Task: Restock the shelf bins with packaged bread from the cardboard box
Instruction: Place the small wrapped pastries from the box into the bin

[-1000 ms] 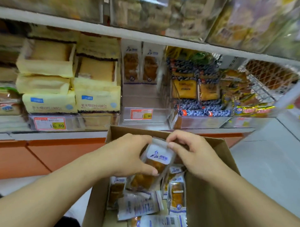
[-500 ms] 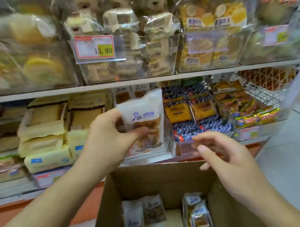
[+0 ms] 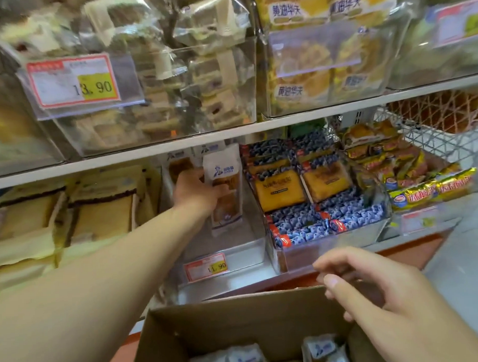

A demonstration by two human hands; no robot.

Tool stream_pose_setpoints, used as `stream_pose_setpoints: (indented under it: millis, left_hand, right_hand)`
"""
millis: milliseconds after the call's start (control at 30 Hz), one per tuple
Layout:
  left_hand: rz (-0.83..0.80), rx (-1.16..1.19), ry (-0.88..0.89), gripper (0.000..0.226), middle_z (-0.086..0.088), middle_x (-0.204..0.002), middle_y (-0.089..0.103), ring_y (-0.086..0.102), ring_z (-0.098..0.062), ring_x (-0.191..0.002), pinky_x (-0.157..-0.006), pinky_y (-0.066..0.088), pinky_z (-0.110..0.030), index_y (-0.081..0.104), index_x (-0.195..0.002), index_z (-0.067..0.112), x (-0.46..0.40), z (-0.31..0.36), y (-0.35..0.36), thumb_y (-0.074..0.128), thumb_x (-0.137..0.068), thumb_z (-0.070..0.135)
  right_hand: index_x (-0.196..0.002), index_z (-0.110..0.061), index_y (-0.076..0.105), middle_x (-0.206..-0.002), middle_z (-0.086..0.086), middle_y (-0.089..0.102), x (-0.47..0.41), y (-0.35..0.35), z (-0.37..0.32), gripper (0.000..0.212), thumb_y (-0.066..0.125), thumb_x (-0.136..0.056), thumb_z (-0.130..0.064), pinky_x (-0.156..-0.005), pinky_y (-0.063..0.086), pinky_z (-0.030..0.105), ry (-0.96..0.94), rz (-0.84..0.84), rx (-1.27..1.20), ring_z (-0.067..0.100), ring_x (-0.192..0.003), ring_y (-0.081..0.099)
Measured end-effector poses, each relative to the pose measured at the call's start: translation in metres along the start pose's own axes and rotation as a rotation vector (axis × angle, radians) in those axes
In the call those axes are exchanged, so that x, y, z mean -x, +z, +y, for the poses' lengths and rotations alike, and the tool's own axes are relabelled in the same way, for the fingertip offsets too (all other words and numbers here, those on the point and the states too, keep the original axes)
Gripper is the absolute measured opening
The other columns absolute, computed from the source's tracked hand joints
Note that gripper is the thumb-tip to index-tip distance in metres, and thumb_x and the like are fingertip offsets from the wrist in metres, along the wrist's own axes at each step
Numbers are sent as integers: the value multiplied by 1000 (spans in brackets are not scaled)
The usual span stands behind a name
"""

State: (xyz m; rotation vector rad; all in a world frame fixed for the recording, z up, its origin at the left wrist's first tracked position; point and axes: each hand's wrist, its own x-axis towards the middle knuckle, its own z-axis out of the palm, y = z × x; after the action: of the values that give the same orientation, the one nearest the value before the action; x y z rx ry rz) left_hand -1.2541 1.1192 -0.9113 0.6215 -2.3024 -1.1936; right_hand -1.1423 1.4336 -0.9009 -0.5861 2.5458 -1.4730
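Observation:
My left hand reaches deep into the clear shelf bin on the lower shelf and grips a white bread packet, held upright inside the bin. Two more such packets stand at the bin's back. My right hand hovers over the far edge of the cardboard box, fingers loosely curled, holding nothing. Several white bread packets lie at the bottom of the box.
A bin of blueberry-print packets sits right of the target bin, and yellow cake packs left of it. A wire basket with gold-wrapped snacks stands far right. The upper shelf carries clear bins of cakes just above my left hand.
My left hand has carried the bread packet from the box up and forward into the shelf bin. My right hand let go of it and stays over the box edge.

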Motion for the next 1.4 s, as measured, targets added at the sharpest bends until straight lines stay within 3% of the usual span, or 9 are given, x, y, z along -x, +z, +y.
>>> stream_pose_setpoints:
  millis: [200, 333, 433, 600, 833, 900, 1000, 1167, 1400]
  left_hand:
    - [-21, 42, 36, 39, 3, -105, 77, 72, -12, -94, -71, 58, -19, 77, -113, 18, -48, -22, 21, 92, -77, 20]
    - [26, 39, 79, 51, 1, -105, 76, 72, -16, -98, -87, 62, -43, 72, -109, 18, -58, -36, 29, 92, -65, 34]
    - [6, 63, 109, 70, 1, -118, 73, 70, -17, -110, -93, 60, -39, 62, -127, 21, -52, -44, 34, 95, -66, 24]
    - [-72, -13, 114, 93, 2, -128, 66, 65, -18, -113, -98, 55, -35, 41, -151, 33, -44, -57, 40, 90, -73, 21]
    - [25, 39, 90, 68, -2, -119, 69, 68, -24, -109, -86, 63, -39, 52, -136, 30, -55, -62, 46, 81, -79, 5]
    - [25, 58, 100, 70, 1, -120, 68, 67, -20, -109, -79, 62, -27, 53, -138, 28, -56, -65, 46, 82, -79, 3]
    - [-13, 81, 102, 89, 0, -127, 66, 67, -17, -111, -82, 64, -38, 44, -149, 30, -54, -68, 43, 84, -73, 7]
    - [-67, 62, 57, 109, 1, -148, 54, 57, -19, -130, -80, 55, -13, 23, -162, 36, -35, -56, 34, 85, -77, 4]
    - [-128, -26, 124, 98, 19, -145, 48, 52, -9, -132, -97, 46, -20, 27, -160, 41, 58, 2, -16, 84, -84, 18]
  right_hand:
    - [-113, -66, 58, -100, -31, 70, -9, 3, 8, 34, 66, -83, -52, -77, 61, 28, 41, -98, 107, 6, -83, 72]
    - [-113, -76, 43, -109, -49, 57, -14, 10, 9, 41, 65, -85, -56, -74, 54, 14, 63, -141, 159, -3, -89, 68]
    - [-115, -79, 34, -112, -56, 47, -16, 15, 8, 49, 66, -87, -54, -78, 51, 10, 30, -182, 175, -13, -98, 61]
    - [-106, -64, 56, -115, -59, 42, -15, 17, 12, 25, 67, -93, -45, -82, 46, 5, -26, -245, 184, -22, -114, 47]
    - [-116, -76, 28, -117, -58, 41, -13, 17, 18, 56, 68, -96, -43, -86, 44, 5, -21, -250, 179, -21, -116, 48]
    - [-116, -71, 38, -117, -58, 41, -14, 17, 21, 45, 67, -96, -43, -85, 45, 6, -23, -266, 196, -20, -114, 49]
    - [-100, -42, 67, -116, -57, 43, -19, 18, 23, 4, 67, -97, -43, -84, 45, 7, -27, -308, 269, -21, -110, 51]
    - [-98, -39, 71, -109, -46, 57, -18, 20, 22, 3, 70, -96, -37, -78, 48, 8, 36, -324, 232, -15, -104, 58]
    - [-95, -40, 71, -92, -25, 72, -8, 20, 25, 13, 70, -96, -27, -75, 51, 13, 106, -318, 217, -3, -88, 67]
